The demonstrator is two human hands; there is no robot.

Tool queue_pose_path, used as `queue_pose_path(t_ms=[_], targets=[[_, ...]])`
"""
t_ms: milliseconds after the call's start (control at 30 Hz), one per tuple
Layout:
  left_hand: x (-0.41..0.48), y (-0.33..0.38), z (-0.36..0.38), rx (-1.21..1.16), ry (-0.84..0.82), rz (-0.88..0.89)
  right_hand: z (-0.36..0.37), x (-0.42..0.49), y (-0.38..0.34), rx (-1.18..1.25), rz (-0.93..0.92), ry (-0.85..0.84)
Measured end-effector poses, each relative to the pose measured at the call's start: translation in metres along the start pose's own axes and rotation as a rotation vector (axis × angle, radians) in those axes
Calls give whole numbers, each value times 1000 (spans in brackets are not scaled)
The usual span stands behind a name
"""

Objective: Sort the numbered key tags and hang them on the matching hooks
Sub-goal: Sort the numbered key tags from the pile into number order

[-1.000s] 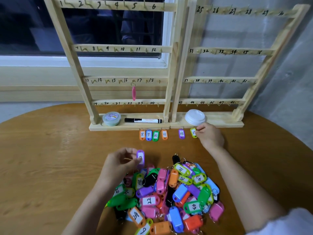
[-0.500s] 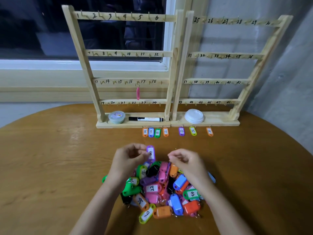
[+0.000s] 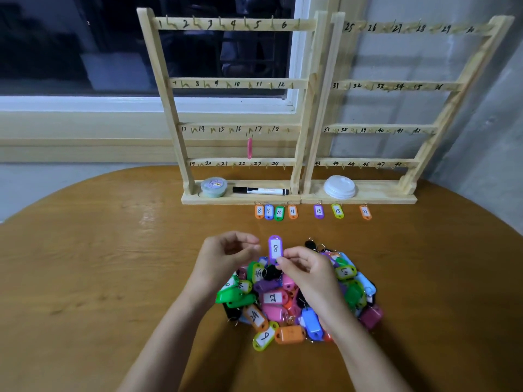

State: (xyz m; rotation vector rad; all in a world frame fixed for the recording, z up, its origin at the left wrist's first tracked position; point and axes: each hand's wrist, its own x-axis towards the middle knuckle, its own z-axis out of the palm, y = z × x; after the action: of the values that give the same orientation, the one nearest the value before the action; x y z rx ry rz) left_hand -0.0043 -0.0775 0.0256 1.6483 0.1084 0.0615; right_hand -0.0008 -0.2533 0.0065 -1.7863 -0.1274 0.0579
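Note:
A purple tag marked 8 (image 3: 275, 248) stands upright above the pile of coloured key tags (image 3: 278, 299) on the round wooden table (image 3: 99, 278). My right hand (image 3: 307, 274) pinches the tag's lower end. My left hand (image 3: 225, 257) hovers just left of it, fingers loosely curled, holding nothing. A row of tags (image 3: 293, 212) marked 8, 9, 10, 11, 13, 15 and 21 lies before the racks. The left rack (image 3: 237, 83) carries hooks 1 to 24, the right rack (image 3: 396, 86) hooks 25 upward. One pink tag (image 3: 249, 148) hangs by hook 17.
On the rack bases sit a small round tub (image 3: 214, 187), a black marker (image 3: 260, 190) and a stack of white lids (image 3: 339, 187). A dark window (image 3: 85, 52) is behind the left rack, a grey wall behind the right.
My right hand left the row of tags by the rack, came back to the pile and took the purple tag from my left hand, which let go.

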Motion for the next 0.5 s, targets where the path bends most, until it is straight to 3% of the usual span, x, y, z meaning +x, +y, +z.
queue_pose_path(t_ms=[167, 300, 500], targets=[[8, -10, -36, 116, 178, 17, -9, 1, 4, 53, 31, 47], [13, -30, -58, 389, 251, 31, -11, 2, 6, 50, 34, 73], [23, -43, -55, 701, 71, 195, -9, 2, 4, 83, 51, 82]])
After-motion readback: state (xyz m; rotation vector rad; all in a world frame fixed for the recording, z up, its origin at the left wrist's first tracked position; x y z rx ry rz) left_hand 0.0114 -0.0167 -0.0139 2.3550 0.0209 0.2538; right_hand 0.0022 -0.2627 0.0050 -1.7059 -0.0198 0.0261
